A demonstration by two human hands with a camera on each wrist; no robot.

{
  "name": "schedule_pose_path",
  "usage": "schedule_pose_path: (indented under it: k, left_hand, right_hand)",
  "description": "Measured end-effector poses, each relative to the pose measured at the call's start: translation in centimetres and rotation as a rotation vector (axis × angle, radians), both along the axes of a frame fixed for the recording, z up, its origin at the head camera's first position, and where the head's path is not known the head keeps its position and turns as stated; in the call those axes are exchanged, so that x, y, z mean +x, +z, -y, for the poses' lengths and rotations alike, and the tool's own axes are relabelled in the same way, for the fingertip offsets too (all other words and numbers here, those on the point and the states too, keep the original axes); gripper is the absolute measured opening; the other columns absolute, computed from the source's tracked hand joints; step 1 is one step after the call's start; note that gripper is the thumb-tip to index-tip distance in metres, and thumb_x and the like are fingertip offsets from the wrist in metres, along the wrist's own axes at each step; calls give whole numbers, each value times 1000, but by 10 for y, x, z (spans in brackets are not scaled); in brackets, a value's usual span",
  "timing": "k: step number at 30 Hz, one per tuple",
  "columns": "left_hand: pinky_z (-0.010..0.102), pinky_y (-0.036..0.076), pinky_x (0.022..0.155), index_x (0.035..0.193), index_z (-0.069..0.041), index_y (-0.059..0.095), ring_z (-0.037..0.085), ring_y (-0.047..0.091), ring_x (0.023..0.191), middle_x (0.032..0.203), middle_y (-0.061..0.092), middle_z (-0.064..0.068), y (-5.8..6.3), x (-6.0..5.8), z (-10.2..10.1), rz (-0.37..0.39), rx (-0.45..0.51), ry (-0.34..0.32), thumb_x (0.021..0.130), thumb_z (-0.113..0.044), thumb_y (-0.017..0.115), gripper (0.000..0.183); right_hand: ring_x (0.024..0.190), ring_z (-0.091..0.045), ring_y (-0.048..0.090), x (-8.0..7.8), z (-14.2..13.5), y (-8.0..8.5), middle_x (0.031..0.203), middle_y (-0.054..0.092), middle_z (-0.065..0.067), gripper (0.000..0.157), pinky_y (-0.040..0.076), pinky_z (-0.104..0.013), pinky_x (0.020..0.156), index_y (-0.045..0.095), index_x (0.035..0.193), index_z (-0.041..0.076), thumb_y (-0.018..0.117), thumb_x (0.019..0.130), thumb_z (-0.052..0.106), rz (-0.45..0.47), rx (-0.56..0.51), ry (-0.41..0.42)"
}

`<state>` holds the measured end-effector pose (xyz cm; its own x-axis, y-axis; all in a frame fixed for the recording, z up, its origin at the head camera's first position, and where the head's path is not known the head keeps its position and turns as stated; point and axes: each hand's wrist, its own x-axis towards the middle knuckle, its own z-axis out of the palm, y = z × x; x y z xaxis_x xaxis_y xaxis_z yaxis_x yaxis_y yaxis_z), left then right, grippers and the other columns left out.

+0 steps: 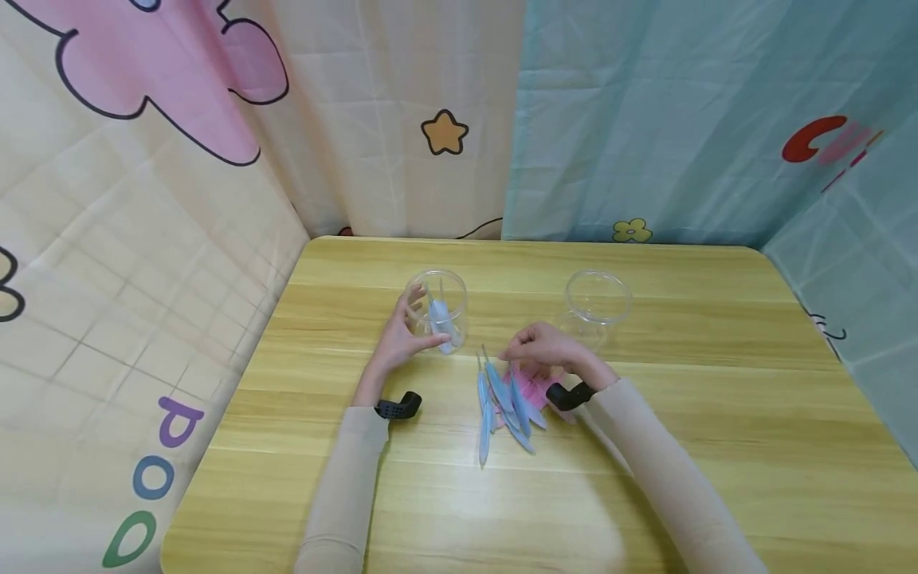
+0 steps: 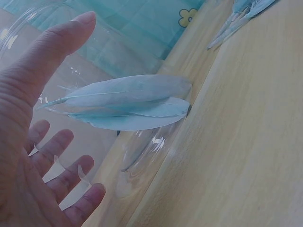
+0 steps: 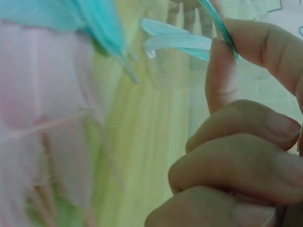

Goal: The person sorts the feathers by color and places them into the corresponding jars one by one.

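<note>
My left hand holds a clear plastic cup round its side, thumb at the front and fingers behind. Inside the cup lean pale blue feathers, quills upward. Between thumb and index finger, my right hand pinches a blue feather, seen only in part in the right wrist view. Below that hand lies a loose pile of blue feathers on the table. Pink feathers lie beside and partly under them, some hidden by the right hand and wrist.
A second clear cup stands farther back on the right, beyond my right hand. Both cups are on a wooden table, whose back edge meets printed curtains. A black wrist camera sits on my left wrist.
</note>
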<state>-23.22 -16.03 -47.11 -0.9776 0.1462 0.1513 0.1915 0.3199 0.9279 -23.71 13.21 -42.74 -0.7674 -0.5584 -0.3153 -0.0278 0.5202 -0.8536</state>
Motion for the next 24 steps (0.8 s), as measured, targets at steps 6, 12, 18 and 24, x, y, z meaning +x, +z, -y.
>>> schedule_pose_path:
  k: [6, 12, 18, 24]
  left_hand:
    - [47, 24, 107, 151, -29, 17, 23, 31, 135, 149, 31, -6, 0, 1, 0, 13, -7, 5, 70, -37, 85, 106]
    - [47, 25, 107, 151, -31, 17, 23, 31, 134, 149, 31, -6, 0, 1, 0, 11, -16, 12, 70, -36, 85, 106]
    - [47, 24, 108, 150, -32, 17, 26, 31, 135, 148, 33, -5, 1, 2, 1, 7, -14, 12, 70, -34, 85, 106]
    - [48, 23, 108, 150, -35, 16, 24, 31, 134, 149, 31, -5, -1, 2, 0, 3, -9, 8, 69, -36, 86, 107]
  right_hand:
    - [45, -9, 23, -5, 6, 15, 53, 29, 6, 39, 23, -25, 45, 65, 87, -5, 70, 86, 33, -39, -48, -138]
    - [43, -9, 21, -11, 21, 32, 52, 34, 9, 30, 22, -25, 45, 69, 83, 7, 70, 86, 37, -91, -234, -369]
    - [43, -9, 23, -15, 40, 49, 54, 37, 8, 35, 23, -25, 44, 68, 90, 7, 72, 84, 41, -167, -468, -558]
    - [43, -7, 25, -16, 60, 64, 51, 33, 8, 28, 22, -22, 42, 66, 87, 7, 72, 85, 35, -252, -620, -696]
